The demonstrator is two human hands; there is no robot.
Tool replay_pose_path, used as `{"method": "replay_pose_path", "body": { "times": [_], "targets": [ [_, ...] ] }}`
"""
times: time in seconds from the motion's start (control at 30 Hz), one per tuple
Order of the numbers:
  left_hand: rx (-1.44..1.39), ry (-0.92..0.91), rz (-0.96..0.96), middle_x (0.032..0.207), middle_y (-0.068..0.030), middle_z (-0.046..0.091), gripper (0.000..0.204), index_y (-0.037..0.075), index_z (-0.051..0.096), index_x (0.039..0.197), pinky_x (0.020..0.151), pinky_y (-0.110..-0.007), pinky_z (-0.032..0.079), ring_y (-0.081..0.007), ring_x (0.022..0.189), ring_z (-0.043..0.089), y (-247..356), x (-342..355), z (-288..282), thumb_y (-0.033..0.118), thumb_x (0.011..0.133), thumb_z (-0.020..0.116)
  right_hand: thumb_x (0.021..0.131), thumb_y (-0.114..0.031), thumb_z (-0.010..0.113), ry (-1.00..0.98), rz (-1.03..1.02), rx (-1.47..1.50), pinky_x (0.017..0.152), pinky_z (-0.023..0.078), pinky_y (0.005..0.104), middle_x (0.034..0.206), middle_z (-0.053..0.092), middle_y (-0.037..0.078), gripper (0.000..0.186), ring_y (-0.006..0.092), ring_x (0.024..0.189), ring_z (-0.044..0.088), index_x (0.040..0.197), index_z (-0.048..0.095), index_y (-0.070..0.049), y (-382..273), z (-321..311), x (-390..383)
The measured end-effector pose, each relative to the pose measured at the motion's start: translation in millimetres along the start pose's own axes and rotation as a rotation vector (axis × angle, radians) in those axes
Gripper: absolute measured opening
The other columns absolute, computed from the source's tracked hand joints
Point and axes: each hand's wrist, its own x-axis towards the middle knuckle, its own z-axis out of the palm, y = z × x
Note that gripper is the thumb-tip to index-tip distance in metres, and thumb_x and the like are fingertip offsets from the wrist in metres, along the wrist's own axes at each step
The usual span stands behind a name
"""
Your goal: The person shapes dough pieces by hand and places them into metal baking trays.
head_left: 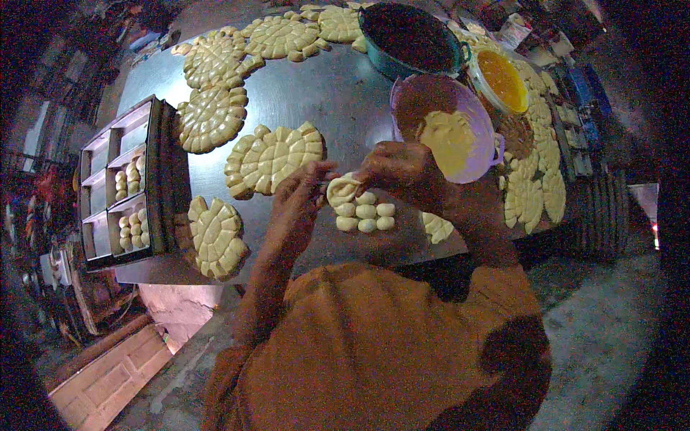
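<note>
A flattened, folded piece of dough (pixel 343 191) is held up between my two hands, a little above the table. My left hand (pixel 305 188) pinches its left edge, while the fingers of my right hand (pixel 402 171) are closed at its upper right edge. Just below it lies a small block of round dough balls (pixel 366 212) set in rows. To the right of my right hand, a purple basin (pixel 497 149) contains a pale yellow creamy mass (pixel 451 135). Left of my hands, a cluster of cut dough pieces (pixel 277 159) forms a rounded patch on the table.
On the metal table (pixel 295 90) lie several more dough clusters (pixel 213 118). A dark divided baking pan (pixel 115 188) at the left holds dough balls. Back right are a green basin (pixel 460 61) and a tub (pixel 503 82) of orange-yellow liquid. Dough pieces (pixel 528 194) line the right side.
</note>
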Motion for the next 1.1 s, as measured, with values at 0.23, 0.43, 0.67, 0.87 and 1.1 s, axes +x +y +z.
{"method": "replay_pose_path", "body": {
  "times": [0.23,0.43,0.67,0.87,1.1],
  "targets": [
    [-0.596,0.038,-0.191,0.115,-0.0068,0.066,0.038,0.009,0.055,0.128,0.084,-0.032,0.057,-0.0189,0.099,0.067,-18,-1,0,0.029,0.098,0.066,0.075,-0.006,0.078,0.144,0.092,-0.212,0.085,0.061,0.0347,0.127,0.063,0.017,0.051,0.029,0.106,0.068,0.124,0.064,-0.004,-32,37,6],
    [-0.588,0.017,-0.131,0.117,-0.0079,0.066,0.036,0.006,0.057,0.127,0.092,-0.034,0.055,-0.0199,0.106,0.065,-49,7,-4,0.021,0.096,0.068,0.078,-0.011,0.082,0.476,0.25,-0.388,0.087,0.059,0.0369,0.115,0.065,0.014,0.044,0.0276,0.102,0.068,0.119,0.067,-0.003,-48,88,-1],
    [-0.275,-0.047,0.102,0.124,-0.0113,0.064,0.041,0.004,0.056,0.131,0.102,-0.037,0.049,-0.021,0.116,0.06,-17,-1,0,0.007,0.091,0.067,0.083,-0.008,0.079,0.592,0.789,0.315,0.084,0.055,0.034,0.099,0.071,0.009,0.024,0.0218,0.095,0.068,0.106,0.074,-0.004,-67,73,10],
    [0.011,0.114,0.228,0.124,-0.0117,0.064,0.037,-0.001,0.062,0.125,0.099,-0.036,0.051,-0.0212,0.111,0.063,-14,-6,20,0.009,0.091,0.071,0.085,-0.004,0.077,0.637,0.856,0.431,0.083,0.055,0.0305,0.102,0.071,0.009,0.017,0.0174,0.094,0.068,0.102,0.076,-0.002,-61,71,1],
    [-0.089,0.232,-0.04,0.108,-0.0115,0.071,0.032,-0.003,0.066,0.121,0.084,-0.031,0.058,-0.0176,0.094,0.069,-2,-1,19,0.014,0.094,0.071,0.081,0.004,0.073,0.516,0.37,0.052,0.08,0.057,0.0336,0.108,0.07,0.009,0.032,0.023,0.098,0.067,0.112,0.074,-0.005,-47,74,-9]
  ]
}}
